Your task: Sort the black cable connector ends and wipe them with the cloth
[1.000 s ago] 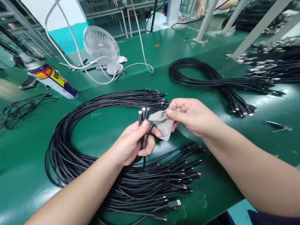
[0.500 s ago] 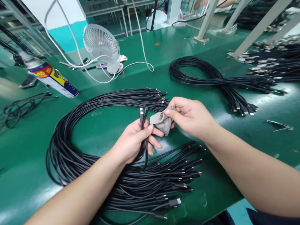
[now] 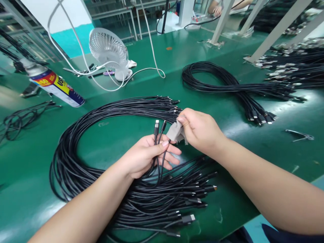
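Note:
Several black USB cables (image 3: 156, 130) are pinched between the thumb and fingers of my left hand (image 3: 149, 152), their plug ends pointing up. My right hand (image 3: 199, 130) is closed on a grey cloth (image 3: 174, 131), which is bunched around what looks like the end of one of these cables, just beside the left fingertips. Underneath lies a large looped bundle of black cables (image 3: 73, 145) on the green table (image 3: 118, 138). Its connector ends fan out to the right, below and behind my hands.
A second cable bundle (image 3: 210, 77) lies at the back right, near metal tweezers (image 3: 300, 135). A spray can (image 3: 58, 86) and a small white fan (image 3: 108, 47) with a looping white cord stand at the back left. Slanted posts (image 3: 275, 33) rise at right. Another person's hand (image 3: 216, 10) shows far back.
The cable ends in my left hand have spread apart. My right hand has turned over and closed more tightly, with the cloth now gathered around a cable end.

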`<state>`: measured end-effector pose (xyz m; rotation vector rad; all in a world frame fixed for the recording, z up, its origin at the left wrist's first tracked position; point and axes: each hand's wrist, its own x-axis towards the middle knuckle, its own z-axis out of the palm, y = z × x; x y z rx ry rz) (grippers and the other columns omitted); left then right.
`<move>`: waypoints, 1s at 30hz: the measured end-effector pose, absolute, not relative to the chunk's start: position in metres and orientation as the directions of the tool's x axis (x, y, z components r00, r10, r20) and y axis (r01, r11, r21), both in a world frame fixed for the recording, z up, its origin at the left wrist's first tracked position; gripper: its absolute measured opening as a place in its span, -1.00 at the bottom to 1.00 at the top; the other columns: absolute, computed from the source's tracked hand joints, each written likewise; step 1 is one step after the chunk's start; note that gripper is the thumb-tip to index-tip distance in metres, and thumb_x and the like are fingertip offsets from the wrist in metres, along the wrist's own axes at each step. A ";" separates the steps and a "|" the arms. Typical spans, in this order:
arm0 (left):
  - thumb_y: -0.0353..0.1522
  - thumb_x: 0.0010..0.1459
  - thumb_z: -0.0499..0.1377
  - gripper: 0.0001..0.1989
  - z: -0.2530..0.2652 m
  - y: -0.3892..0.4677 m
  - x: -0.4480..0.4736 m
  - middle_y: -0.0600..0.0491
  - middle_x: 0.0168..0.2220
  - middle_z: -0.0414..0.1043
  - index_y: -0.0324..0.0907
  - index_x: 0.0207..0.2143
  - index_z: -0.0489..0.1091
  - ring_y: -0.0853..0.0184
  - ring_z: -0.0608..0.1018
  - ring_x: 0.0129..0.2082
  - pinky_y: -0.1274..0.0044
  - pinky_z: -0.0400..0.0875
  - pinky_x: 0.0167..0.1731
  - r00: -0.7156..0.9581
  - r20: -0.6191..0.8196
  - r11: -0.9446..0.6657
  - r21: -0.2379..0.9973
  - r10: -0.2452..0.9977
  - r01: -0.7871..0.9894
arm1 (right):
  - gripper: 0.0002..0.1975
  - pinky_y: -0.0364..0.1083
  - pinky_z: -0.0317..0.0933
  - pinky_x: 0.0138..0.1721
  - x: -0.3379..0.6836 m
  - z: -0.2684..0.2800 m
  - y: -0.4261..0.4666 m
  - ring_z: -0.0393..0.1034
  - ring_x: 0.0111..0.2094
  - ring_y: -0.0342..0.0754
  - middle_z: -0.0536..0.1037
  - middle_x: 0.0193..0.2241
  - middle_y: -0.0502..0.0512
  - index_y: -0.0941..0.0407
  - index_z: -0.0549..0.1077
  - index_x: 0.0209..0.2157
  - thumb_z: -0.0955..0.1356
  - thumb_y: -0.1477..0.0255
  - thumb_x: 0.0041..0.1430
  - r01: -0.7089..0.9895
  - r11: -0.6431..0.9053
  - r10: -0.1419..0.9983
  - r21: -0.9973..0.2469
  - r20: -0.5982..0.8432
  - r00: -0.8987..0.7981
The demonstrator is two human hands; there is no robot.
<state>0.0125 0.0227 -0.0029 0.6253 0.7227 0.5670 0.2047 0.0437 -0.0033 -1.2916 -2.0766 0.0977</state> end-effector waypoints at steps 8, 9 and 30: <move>-0.34 -0.08 0.44 -0.69 0.000 0.020 0.015 -0.02 -0.47 0.61 -0.31 -0.34 0.44 0.27 0.65 -0.49 0.53 0.58 -0.49 0.589 -0.423 0.659 0.704 0.688 -0.264 | -0.69 -0.15 0.09 -0.54 0.216 0.004 0.056 0.22 -0.59 -0.15 0.32 -0.62 -0.06 0.06 0.29 -0.46 0.24 0.19 0.31 0.462 0.385 0.882 -0.799 0.466 0.071; -0.35 -0.08 0.44 -0.69 0.000 0.019 0.016 -0.03 -0.48 0.61 -0.30 -0.35 0.43 0.27 0.65 -0.48 0.52 0.57 -0.49 0.573 -0.429 0.652 0.712 0.698 -0.261 | -0.67 -0.16 0.09 -0.56 0.217 0.002 0.058 0.20 -0.60 -0.16 0.32 -0.61 -0.07 0.07 0.30 -0.44 0.26 0.14 0.30 0.358 0.343 0.910 -0.869 0.402 0.103; -0.44 -0.12 0.42 -0.77 0.000 0.014 0.021 0.04 -0.55 0.57 -0.27 -0.46 0.42 0.32 0.64 -0.49 0.60 0.51 -0.51 0.373 -0.387 0.468 0.870 0.843 -0.157 | -0.85 -0.15 0.24 -0.56 0.206 0.016 0.034 0.36 -0.61 -0.15 0.49 -0.58 -0.04 0.13 0.42 -0.35 0.37 0.33 0.21 0.104 0.089 0.948 -0.991 0.052 -0.313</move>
